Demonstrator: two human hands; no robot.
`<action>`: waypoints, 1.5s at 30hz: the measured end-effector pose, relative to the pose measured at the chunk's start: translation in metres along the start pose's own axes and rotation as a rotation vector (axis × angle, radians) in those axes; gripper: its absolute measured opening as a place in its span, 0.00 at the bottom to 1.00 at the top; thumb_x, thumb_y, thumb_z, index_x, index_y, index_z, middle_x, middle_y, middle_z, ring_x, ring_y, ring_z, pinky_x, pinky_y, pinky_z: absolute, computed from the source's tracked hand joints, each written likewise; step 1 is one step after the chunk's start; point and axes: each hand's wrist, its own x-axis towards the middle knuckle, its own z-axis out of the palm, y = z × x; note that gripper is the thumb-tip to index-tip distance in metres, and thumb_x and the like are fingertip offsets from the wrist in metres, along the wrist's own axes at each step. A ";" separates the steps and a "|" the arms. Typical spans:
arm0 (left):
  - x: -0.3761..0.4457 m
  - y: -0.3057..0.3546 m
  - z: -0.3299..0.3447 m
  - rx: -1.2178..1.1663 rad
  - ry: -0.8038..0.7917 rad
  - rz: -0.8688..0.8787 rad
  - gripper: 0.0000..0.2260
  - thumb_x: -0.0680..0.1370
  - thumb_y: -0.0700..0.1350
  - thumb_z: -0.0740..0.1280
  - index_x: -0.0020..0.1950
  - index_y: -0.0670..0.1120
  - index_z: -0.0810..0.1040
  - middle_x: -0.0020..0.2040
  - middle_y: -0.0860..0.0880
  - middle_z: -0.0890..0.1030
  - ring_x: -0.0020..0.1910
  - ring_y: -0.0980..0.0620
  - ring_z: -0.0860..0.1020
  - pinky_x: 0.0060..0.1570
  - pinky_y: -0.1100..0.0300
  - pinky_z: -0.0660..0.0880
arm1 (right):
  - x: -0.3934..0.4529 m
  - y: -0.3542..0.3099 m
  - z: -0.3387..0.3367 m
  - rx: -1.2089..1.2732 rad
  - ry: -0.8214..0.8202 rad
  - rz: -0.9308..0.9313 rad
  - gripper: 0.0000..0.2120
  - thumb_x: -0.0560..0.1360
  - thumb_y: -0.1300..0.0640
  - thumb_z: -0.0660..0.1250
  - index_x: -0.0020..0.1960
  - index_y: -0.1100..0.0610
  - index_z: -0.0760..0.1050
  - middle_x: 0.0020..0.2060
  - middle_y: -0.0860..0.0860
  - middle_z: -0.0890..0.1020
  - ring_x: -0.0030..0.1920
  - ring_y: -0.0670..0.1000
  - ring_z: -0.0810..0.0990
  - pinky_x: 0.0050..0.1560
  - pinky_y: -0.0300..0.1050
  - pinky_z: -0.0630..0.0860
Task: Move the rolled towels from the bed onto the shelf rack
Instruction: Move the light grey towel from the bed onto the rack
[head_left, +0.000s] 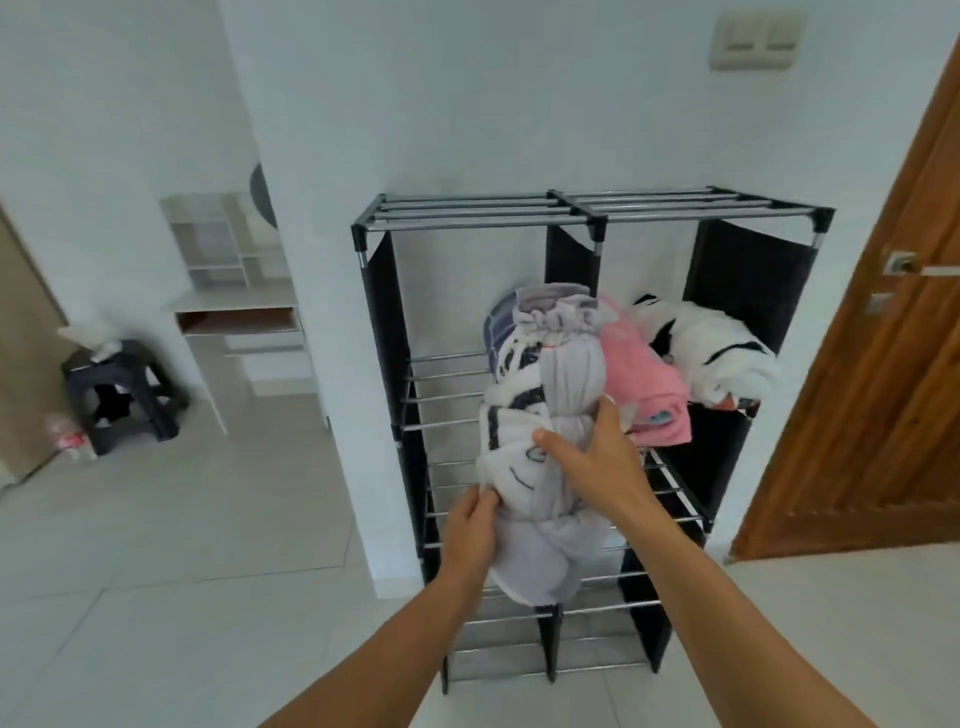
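Observation:
A black and chrome shelf rack (467, 213) stands against the white wall. On its upper shelf lie a pink rolled towel (641, 379) and a white towel with black stripes (711, 353). I hold a long grey and white rolled towel (550, 395) with dark markings, its far end resting on that shelf beside the pink one. My left hand (470, 535) grips the near, lower end of the roll. My right hand (587, 457) clasps its middle from the right side.
A brown wooden door (878, 395) with a metal handle (914, 266) stands right of the rack. To the left are a white desk (234, 312) and a dark stool (122, 395) on the tiled floor. The rack's lower shelves hold nothing.

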 end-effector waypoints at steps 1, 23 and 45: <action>0.008 0.004 -0.007 -0.009 0.061 0.017 0.12 0.81 0.47 0.59 0.52 0.47 0.81 0.53 0.45 0.83 0.53 0.47 0.79 0.53 0.54 0.76 | 0.014 -0.005 0.011 0.004 -0.035 -0.023 0.32 0.68 0.44 0.72 0.66 0.53 0.63 0.59 0.48 0.76 0.61 0.56 0.76 0.62 0.58 0.73; 0.151 0.049 -0.060 0.517 0.127 0.337 0.36 0.71 0.44 0.72 0.75 0.48 0.59 0.69 0.49 0.67 0.65 0.52 0.70 0.62 0.62 0.69 | 0.237 -0.027 0.138 0.115 -0.303 0.150 0.39 0.71 0.43 0.70 0.75 0.56 0.58 0.71 0.54 0.69 0.69 0.57 0.70 0.66 0.50 0.69; 0.202 0.073 -0.064 0.971 0.092 0.419 0.27 0.77 0.44 0.61 0.76 0.51 0.62 0.74 0.47 0.66 0.66 0.44 0.72 0.62 0.52 0.73 | 0.258 -0.022 0.153 -0.236 -0.385 0.034 0.20 0.76 0.56 0.64 0.68 0.57 0.71 0.65 0.57 0.76 0.65 0.57 0.74 0.67 0.49 0.70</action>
